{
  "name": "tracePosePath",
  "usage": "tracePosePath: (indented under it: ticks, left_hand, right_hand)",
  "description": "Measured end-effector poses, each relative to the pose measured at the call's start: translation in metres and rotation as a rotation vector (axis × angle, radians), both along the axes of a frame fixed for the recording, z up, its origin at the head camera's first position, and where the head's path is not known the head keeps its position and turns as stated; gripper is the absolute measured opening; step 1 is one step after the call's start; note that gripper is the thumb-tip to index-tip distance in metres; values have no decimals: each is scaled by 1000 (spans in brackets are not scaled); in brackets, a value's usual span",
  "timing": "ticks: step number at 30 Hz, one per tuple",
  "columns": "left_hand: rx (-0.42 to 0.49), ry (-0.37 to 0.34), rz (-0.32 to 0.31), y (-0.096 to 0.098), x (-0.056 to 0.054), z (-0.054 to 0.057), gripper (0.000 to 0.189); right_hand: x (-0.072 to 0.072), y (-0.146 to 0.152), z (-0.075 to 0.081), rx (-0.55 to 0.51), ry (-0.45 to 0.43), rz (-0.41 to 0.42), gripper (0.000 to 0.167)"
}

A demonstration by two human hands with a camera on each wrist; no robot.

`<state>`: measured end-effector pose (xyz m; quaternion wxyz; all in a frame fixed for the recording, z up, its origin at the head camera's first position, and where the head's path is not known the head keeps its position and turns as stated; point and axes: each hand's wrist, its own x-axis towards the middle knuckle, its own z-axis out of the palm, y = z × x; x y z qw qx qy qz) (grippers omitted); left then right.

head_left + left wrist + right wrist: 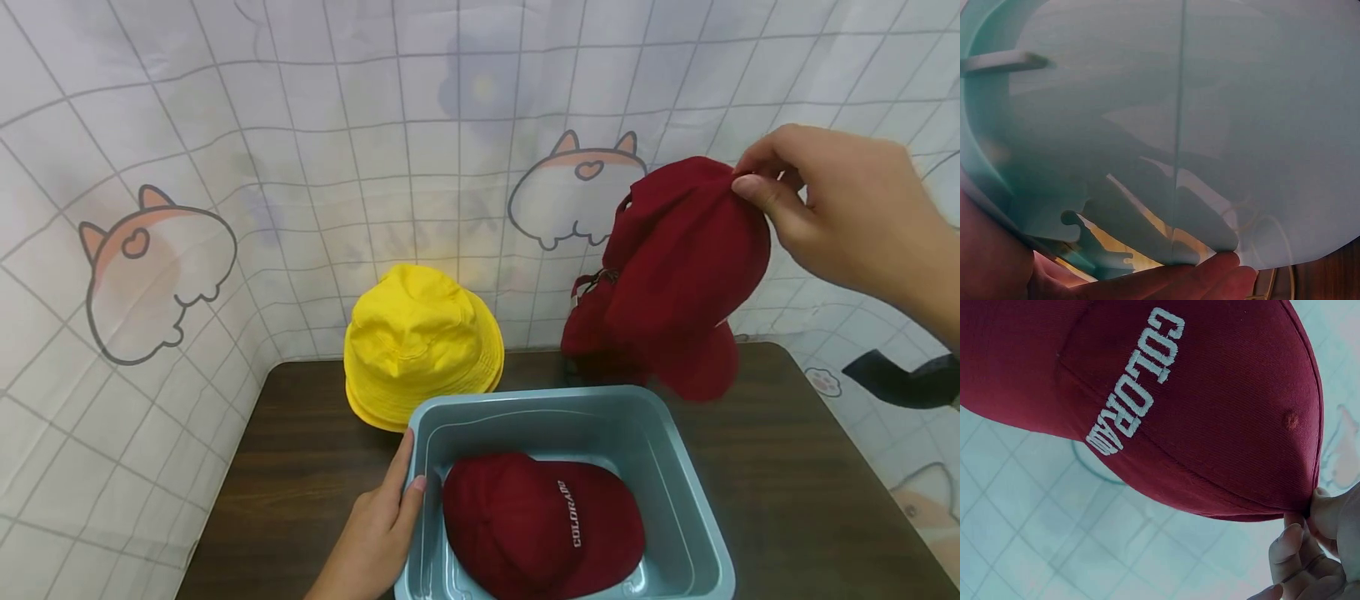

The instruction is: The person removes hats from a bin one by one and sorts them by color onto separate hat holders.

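My right hand (847, 200) pinches the top of a red baseball cap (686, 250) between thumb and fingers, holding it up over the table's back right. White COLORADO lettering shows on this cap (1210, 406) in the right wrist view. My left hand (375, 529) grips the left wall of a light blue plastic basin (540, 398), thumb at the rim. In the left wrist view, its fingers (1222, 275) lie along the basin's outside. Inside the basin lies another red COLORADO cap (510, 525), brim toward the right.
A yellow bucket hat (416, 333) sits behind the basin on the dark wooden table (300, 467). Below and left of the raised cap, more red fabric (585, 333) with a strap shows, apparently another cap, partly hidden. A white grid-patterned curtain (375, 167) surrounds the table.
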<state>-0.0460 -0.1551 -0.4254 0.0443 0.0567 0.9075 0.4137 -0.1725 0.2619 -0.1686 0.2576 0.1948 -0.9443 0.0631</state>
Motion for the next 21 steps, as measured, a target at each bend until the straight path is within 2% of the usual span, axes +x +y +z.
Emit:
tracePosePath:
  ticks: [6,15,17,21]
  left_hand:
    - [10,13,-7,-2,0,-2,62]
    - [14,8,-11,-3,0,-3,62]
    - [12,10,-10,-4,0,-3,62]
    - [11,21,-7,-4,-1,-4,62]
  right_hand:
    - [-27,0,-6,-22,-35,-1,23]
    - [-58,-22,-30,-66,-104,54,25]
    - [-63,-28,-37,-43,-94,72,24]
    - [-70,-36,-51,42,-17,110,20]
